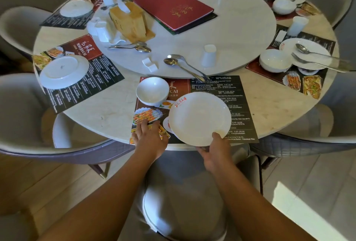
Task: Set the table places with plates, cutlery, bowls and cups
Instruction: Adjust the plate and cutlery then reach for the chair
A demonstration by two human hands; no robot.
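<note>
My right hand [215,151] grips the near rim of a white plate [199,118] with a red logo, held tilted over the dark placemat [231,94] in front of me. My left hand [149,137] lies flat, fingers spread, on the placemat's left corner with the food pictures. A white bowl [152,90] stands upright on the mat's far left. On the turntable [231,44] just beyond lie a spoon [171,61] and fork [178,56], an upside-down white cup [209,55] and a small white rest [150,64].
The place at left has an upside-down plate [64,71]; the place at right has a plate [306,53] with spoon and fork plus a bowl [274,62]. A red menu [173,6], wooden holders [129,21], cups and loose cutlery [131,46] crowd the turntable. Grey chairs [185,198] ring the table.
</note>
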